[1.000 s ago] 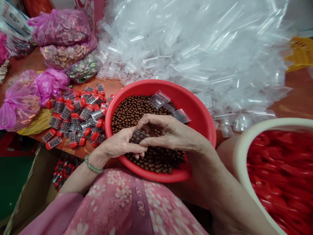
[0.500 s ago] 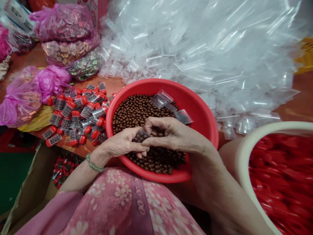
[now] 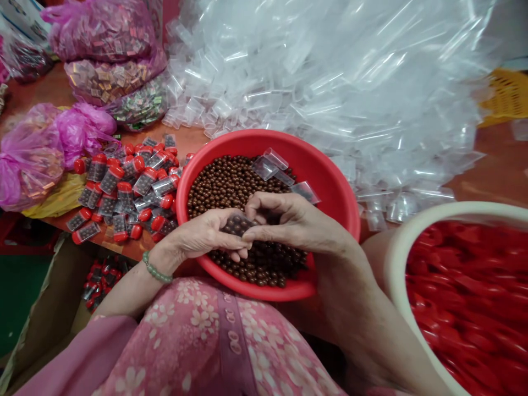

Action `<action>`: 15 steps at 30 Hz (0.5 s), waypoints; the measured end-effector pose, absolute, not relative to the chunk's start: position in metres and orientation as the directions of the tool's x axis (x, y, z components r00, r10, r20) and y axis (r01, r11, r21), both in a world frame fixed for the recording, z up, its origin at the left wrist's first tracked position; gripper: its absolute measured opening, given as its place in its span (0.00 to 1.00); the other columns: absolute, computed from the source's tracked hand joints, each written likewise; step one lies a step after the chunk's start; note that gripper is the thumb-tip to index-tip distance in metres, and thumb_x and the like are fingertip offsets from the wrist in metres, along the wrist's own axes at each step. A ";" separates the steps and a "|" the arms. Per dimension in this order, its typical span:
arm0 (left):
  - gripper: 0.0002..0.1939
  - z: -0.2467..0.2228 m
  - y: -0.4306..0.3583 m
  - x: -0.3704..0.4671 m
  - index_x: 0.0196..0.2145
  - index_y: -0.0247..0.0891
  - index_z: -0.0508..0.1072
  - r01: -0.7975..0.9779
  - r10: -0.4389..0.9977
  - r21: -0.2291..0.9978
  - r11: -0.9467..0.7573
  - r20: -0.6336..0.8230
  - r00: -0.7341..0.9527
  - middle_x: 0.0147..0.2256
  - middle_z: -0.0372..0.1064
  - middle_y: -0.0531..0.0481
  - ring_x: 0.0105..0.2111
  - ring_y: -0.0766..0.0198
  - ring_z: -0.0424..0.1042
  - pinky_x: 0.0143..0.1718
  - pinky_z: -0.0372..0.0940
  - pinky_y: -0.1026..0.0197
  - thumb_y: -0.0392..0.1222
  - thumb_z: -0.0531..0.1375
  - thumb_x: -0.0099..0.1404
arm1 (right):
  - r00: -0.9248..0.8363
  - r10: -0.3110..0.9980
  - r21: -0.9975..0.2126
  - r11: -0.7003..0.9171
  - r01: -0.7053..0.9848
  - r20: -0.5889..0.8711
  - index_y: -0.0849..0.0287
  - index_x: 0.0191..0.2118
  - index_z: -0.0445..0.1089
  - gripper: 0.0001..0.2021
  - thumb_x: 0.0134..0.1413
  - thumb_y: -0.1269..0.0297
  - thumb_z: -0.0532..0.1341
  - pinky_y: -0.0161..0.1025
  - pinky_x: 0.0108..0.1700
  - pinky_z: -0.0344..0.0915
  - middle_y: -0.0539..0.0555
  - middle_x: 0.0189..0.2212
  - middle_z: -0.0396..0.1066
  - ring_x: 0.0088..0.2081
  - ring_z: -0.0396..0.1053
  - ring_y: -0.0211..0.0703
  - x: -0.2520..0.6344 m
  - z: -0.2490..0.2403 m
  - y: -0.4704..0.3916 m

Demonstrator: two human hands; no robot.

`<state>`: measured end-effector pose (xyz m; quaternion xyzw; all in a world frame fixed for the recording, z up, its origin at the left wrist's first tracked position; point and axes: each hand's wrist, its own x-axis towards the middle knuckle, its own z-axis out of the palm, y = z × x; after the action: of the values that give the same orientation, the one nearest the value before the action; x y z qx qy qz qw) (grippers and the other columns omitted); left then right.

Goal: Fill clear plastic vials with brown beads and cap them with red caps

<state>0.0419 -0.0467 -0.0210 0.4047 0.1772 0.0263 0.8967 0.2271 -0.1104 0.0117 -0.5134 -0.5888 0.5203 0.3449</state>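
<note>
As you look down, your pink flowery apron (image 3: 185,335) is closest to you, with a green bead bracelet (image 3: 157,269) on your left wrist. A cardboard box (image 3: 41,308) sits low on your left, with red-topped cases (image 3: 103,283) inside. On your right is a pale bucket (image 3: 396,258) full of shiny red pieces (image 3: 462,297). Between them is a big red bowl (image 3: 336,179) of round brown balls (image 3: 218,181), and both your hands are over it. Your left hand (image 3: 202,236) is closed around a little clear case (image 3: 237,224) with brown balls in it. Your right hand (image 3: 292,225) has bent fingers at the end of that case, but I can't tell if they pinch it. Some clear cases (image 3: 270,165) lie in the bowl past your hands. Left of the bowl, lots of filled cases with red caps (image 3: 124,192) lie on the orange-brown counter (image 3: 490,170). Next to those are pink bags (image 3: 28,159). Farther back is a huge heap of clear cases (image 3: 309,71), with a yellow basket (image 3: 503,99) at its right side.
</note>
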 end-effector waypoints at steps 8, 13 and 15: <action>0.23 -0.027 -0.036 0.034 0.43 0.31 0.73 0.025 0.093 0.591 0.806 -0.168 0.981 0.39 0.76 0.43 0.36 0.59 0.78 0.37 0.73 0.60 0.29 0.64 0.46 | -0.244 0.935 -0.966 -0.255 0.047 -0.259 0.59 0.31 0.68 0.17 0.46 0.53 0.71 0.35 0.29 0.60 0.48 0.22 0.68 0.25 0.66 0.36 0.230 0.014 -0.113; 0.17 -0.025 -0.035 0.033 0.42 0.30 0.73 0.072 0.041 0.546 0.835 -0.192 0.981 0.39 0.77 0.42 0.36 0.59 0.79 0.38 0.74 0.59 0.34 0.65 0.53 | -0.351 0.900 -0.966 -0.239 0.098 -0.259 0.60 0.29 0.66 0.20 0.44 0.50 0.71 0.34 0.28 0.58 0.47 0.22 0.68 0.25 0.63 0.33 0.234 0.014 -0.107; 0.16 -0.025 -0.036 0.033 0.42 0.29 0.73 0.084 0.038 0.551 0.830 -0.205 0.978 0.38 0.77 0.41 0.35 0.59 0.79 0.37 0.74 0.60 0.39 0.65 0.57 | -0.393 0.882 -0.966 -0.236 0.109 -0.260 0.60 0.29 0.66 0.20 0.45 0.50 0.71 0.34 0.29 0.58 0.46 0.22 0.66 0.25 0.62 0.33 0.237 0.011 -0.104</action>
<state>0.0326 -0.0360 -0.0253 0.2910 0.1043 -0.0121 0.9510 0.2371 -0.1042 0.0113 -0.4602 -0.5387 0.6373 0.3033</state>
